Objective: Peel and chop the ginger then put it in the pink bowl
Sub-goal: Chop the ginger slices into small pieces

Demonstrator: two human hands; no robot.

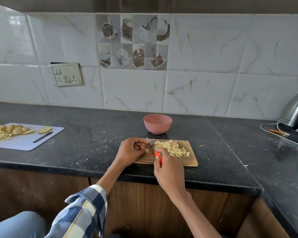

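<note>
1. Head view, centre of frame: chopping step looks nearly done. Pile of pale yellow diced ginger (172,148) lies on the rectangular wooden chopping board (189,161).
2. Right hand (169,170), fingers wrapped round the orange-handled small knife (154,150); blade points up-left, beside the pile.
3. Left hand (132,151), fingers curled narrow at the blade; whether they pinch a last piece, cannot tell.
4. Round pink bowl (157,123), just above the board: looks empty.
5. Judgement: next move calls for gathering the dice and carrying them to the bowl.
6. Left of frame: white plastic cutting board (26,143) carries yellowish peel scraps (7,131).
</note>
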